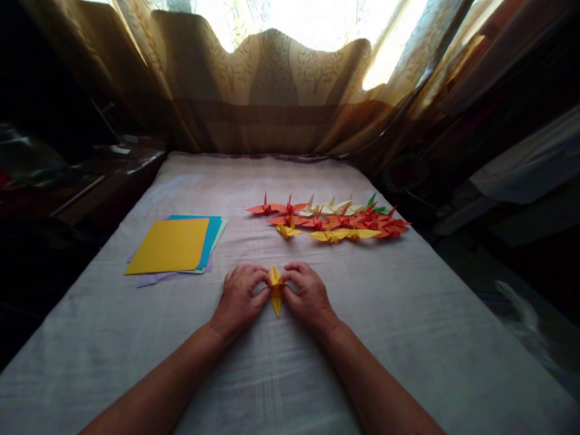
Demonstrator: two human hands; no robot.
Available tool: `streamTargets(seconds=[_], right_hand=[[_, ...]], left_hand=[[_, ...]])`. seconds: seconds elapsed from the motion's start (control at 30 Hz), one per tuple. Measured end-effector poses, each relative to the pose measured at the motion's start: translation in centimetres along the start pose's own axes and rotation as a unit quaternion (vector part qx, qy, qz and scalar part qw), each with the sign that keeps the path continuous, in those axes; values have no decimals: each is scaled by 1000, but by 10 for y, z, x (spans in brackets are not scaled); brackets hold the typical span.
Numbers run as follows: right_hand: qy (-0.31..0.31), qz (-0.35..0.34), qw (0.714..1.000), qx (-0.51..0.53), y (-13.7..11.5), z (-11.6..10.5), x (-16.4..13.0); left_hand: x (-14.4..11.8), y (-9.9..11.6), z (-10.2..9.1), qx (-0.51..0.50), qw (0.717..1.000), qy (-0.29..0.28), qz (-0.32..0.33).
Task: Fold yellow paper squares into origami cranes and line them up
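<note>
In the head view, a small yellow folded paper piece [276, 290] is held between both hands on the grey cloth-covered table [408, 314], near the front middle. The left hand [239, 299] is closed on the left side of the piece, with the fingers curled and the fingertips pressed at its upper part. The right hand [307, 293] is closed on the right side in the same manner. The lower point of the piece is seen below the fingers and is directed toward the person; the top is split into two narrow points.

To the left, a stack of coloured paper sheets [170, 246] is laid flat, with a yellow sheet on top and blue and pale sheets under it. Behind the hands, a group of finished paper cranes [330, 219] is arranged in rows, in red, orange, yellow, cream and green. A patterned curtain [272, 90] is hung behind the table, and strong light comes through it.

For the fold in hand, it is judged that the piece should be kept flat on the cloth while the narrow flaps are worked, so that both sides stay even. The crease should be pressed from the centre outward with the fingertips, and the points should be aligned before pressure is given, because thin paper tips are easily bent or torn.
</note>
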State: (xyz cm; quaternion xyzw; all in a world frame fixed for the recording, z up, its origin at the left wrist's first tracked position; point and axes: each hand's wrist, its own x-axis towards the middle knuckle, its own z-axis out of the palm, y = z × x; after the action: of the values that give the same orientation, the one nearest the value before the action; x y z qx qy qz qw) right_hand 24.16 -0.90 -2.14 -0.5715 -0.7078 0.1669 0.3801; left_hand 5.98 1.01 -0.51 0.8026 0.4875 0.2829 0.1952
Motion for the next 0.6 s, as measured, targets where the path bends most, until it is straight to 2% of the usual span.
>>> streamTargets(seconds=[0.33,0.43,0.6], right_hand=[[-24,-100,995,-5,7,-10,-3],[-28,-118,992,-25,4,-12,-3],[-31,-108,993,-46,2,-12,-3]], left_hand=[[5,-8,-13,25,994,-73,81],[6,-9,-15,46,990,-73,115],[3,-11,-13,69,981,-46,173]])
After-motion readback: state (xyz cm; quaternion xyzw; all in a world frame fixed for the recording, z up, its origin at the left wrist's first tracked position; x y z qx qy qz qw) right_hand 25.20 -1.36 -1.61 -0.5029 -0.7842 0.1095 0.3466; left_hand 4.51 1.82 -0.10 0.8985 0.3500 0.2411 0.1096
